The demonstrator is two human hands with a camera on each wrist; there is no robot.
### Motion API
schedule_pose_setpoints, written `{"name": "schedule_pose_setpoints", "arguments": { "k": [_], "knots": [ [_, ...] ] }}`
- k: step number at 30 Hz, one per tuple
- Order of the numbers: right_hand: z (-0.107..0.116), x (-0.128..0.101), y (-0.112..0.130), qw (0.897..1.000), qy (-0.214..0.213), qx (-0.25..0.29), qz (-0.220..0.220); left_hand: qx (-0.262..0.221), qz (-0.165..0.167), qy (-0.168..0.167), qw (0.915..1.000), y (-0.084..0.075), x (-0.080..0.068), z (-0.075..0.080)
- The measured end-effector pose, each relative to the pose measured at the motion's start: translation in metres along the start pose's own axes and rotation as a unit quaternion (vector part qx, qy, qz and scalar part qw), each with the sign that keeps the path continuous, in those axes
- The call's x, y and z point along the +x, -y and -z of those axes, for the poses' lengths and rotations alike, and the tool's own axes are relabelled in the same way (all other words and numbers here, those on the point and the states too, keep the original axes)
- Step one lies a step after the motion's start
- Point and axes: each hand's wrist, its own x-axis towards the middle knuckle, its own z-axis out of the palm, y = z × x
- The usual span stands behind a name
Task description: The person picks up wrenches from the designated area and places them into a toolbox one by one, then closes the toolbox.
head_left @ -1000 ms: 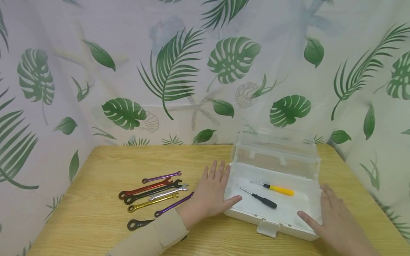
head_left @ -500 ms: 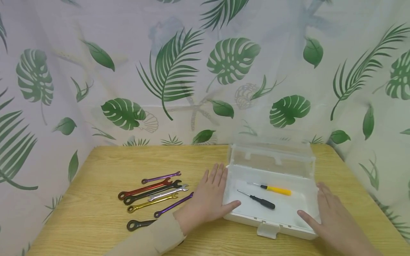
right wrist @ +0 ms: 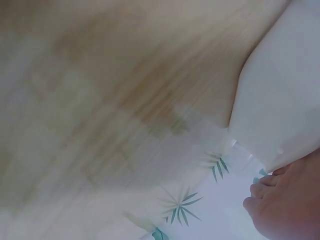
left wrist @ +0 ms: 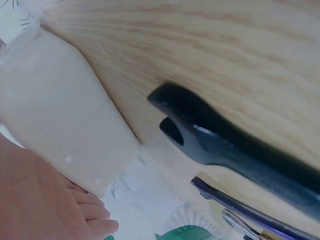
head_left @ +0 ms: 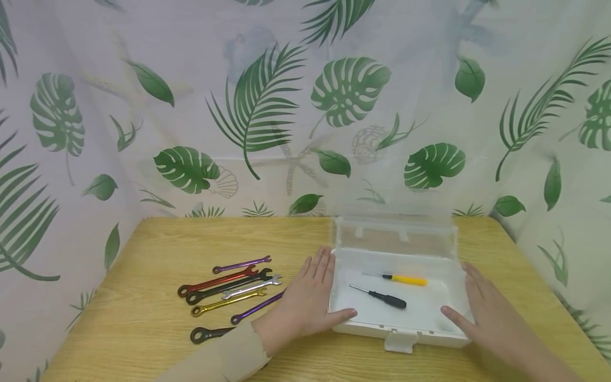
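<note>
A white plastic toolbox [head_left: 358, 331] stands on the table with its clear lid [head_left: 382, 241] swung back. Inside lie a yellow-handled screwdriver [head_left: 409, 280] and, nearer the front, a black-handled screwdriver [head_left: 389, 301]. My left hand [head_left: 307, 302] presses flat along the box's left side, fingers straight, thumb over the front left rim. Against the right side lies my right hand [head_left: 491, 313], its thumb reaching over the rim. Both wrist views show the box's outer walls, with the left hand [left wrist: 45, 200] and right hand [right wrist: 285, 200] beside them.
Left of the box lie several combination wrenches, among them a red wrench [head_left: 217, 281], a gold wrench [head_left: 229, 303] and a purple wrench [head_left: 241, 264]. A black wrench [left wrist: 240, 145] is partly under the left forearm in the head view. A leaf-patterned curtain [head_left: 267, 106] hangs behind the table.
Between both hands the box has turned, so its front edge runs straighter across the view. Its lid and the screwdrivers have shifted left. The right hand has moved slightly left.
</note>
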Motion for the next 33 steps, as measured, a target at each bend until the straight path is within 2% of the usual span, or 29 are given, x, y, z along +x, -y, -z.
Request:
{"name": "schedule_pose_setpoints", "arguments": {
  "k": [7, 19, 27, 33],
  "knots": [
    [-0.001, 0.006, -0.006, 0.999, -0.014, -0.018, 0.036, 0.003, -0.003, -0.001, 1.0000, 0.001, -0.003, -0.001],
    [0.002, 0.014, -0.005, 0.998, 0.007, -0.023, 0.052, 0.000, -0.001, 0.008, 1.0000, 0.003, -0.012, 0.002],
    [0.002, 0.017, -0.004, 0.996, -0.020, -0.032, 0.083, 0.013, 0.002, 0.009, 0.9999, 0.006, -0.015, 0.002],
    [0.002, 0.019, -0.001, 0.996, -0.014, -0.016, 0.091, 0.001, 0.010, 0.016, 0.9998, 0.009, -0.018, 0.002]
  ]
}}
